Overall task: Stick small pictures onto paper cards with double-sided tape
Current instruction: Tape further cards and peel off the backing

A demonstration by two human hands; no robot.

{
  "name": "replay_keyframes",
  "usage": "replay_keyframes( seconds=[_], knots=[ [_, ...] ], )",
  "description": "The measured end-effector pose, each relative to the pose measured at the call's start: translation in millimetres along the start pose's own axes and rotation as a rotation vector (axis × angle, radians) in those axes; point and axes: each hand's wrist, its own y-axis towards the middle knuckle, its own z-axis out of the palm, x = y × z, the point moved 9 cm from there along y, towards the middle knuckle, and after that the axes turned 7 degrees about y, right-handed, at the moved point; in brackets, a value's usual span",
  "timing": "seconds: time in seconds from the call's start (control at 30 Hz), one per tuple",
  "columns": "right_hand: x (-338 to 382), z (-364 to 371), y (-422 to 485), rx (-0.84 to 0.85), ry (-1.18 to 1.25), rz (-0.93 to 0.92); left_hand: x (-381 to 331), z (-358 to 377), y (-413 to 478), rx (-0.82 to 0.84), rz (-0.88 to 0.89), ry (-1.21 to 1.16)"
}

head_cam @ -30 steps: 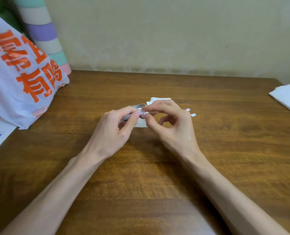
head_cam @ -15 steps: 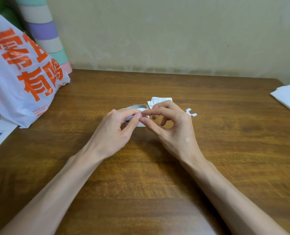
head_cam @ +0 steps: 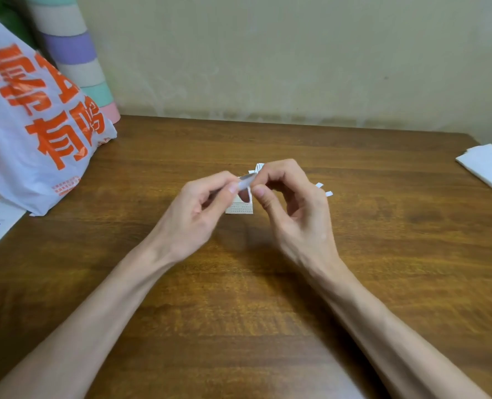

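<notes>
Progress looks early: left grip pinches the thin grey roll of double-sided tape above the brown wooden counter, right grip pinching its free end; small printed white paper card lies beneath, seemingly untaped.

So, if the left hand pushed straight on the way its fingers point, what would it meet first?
The right hand. The left hand grips the tape roll and points right, straight at the right hand's fingers, which seem to pinch the roll too; hardly any gap shows between them.
</notes>
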Motion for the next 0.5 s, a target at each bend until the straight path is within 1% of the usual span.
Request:
replay_keyframes(
  seconds=[0.07,0.13,0.37,0.5],
  knots=[
    [0,-8,0,-0.047,0.053,0.020,6,-10,-1,-0.045,-0.030,-0.009],
    [-3,-10,1,-0.069,0.063,0.039,3,-12,-3,-0.052,-0.022,-0.010],
    [-14,-8,-2,-0.098,0.193,0.176,-8,9,-8,0.040,-0.012,-0.106],
    [-23,2,-5,-0.075,0.316,0.262,-4,17,-11,0.060,-0.077,-0.267]
  ],
)
